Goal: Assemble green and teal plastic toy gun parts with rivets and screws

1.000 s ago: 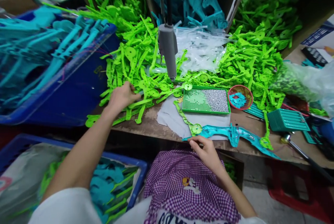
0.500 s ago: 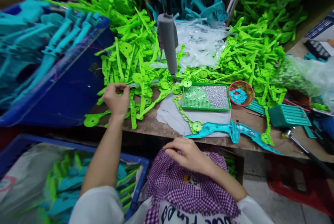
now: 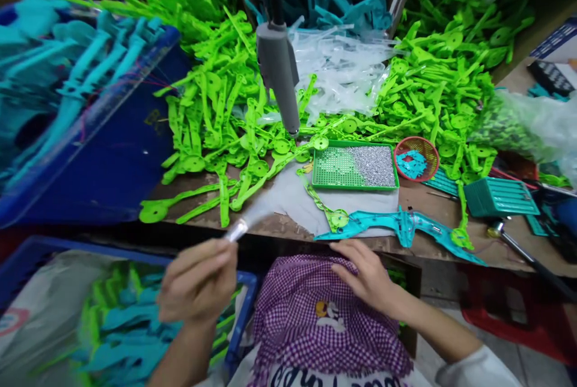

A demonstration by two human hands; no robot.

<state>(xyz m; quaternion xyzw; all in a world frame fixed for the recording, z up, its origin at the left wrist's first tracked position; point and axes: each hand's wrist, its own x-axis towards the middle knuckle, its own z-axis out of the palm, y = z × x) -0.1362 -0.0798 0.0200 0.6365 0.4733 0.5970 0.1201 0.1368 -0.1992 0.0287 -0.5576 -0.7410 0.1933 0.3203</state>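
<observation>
My left hand (image 3: 201,282) pinches one end of a translucent plastic piece (image 3: 241,226), long and thin, held up in front of the table edge and blurred at its far end. My right hand (image 3: 365,273), fingers apart and holding nothing, hovers above the purple checked apron (image 3: 293,297), close to the table's front edge. Just beyond it lies a blue toy-bow-shaped frame (image 3: 406,226) with a green arm (image 3: 337,219) at its left end and another green arm (image 3: 462,235) on its right. A grey screwdriver (image 3: 279,74) hangs tip down over the table.
A green tray (image 3: 315,185) of small metal screws (image 3: 376,164) sits mid-table beside a red basket (image 3: 435,161) with blue bits. Green part piles (image 3: 202,104) and clear pieces (image 3: 342,68) lie behind. Blue crates (image 3: 121,164) flank the left; a hammer-like tool (image 3: 518,249) rests right.
My left hand has drawn back from the green pile toward me, bringing the translucent plastic piece with it. My right hand has shifted a little to the right, its fingers spreading.
</observation>
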